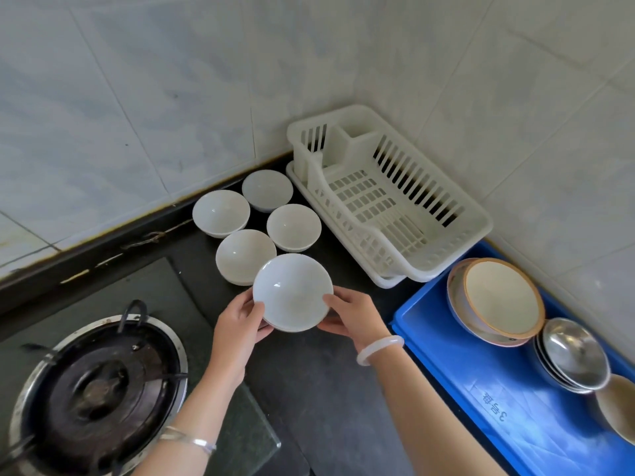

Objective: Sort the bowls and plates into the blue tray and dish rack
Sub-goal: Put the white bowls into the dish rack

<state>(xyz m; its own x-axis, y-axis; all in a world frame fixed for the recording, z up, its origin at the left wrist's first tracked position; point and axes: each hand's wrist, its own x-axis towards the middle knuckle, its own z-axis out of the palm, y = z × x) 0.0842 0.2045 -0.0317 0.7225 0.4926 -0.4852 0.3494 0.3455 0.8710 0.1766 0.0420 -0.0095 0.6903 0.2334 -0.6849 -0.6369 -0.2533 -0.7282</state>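
Observation:
A white bowl [292, 291] is held over the dark counter between both hands. My left hand [240, 322] grips its left rim and my right hand [350, 316] grips its right rim. Behind it several more white bowls [245, 254] stand on the counter near the wall. The white dish rack [388, 201] sits in the corner with nothing in it. The blue tray [481, 389] lies at the right and holds stacked cream plates with a brown rim [498, 297] and stacked steel bowls [574, 355].
A gas burner [99, 389] on a glass hob fills the lower left. Tiled walls [137, 97] close the back and right. Another pale dish [618, 407] pokes in at the tray's right edge. Dark counter [326, 389] lies between hob and tray.

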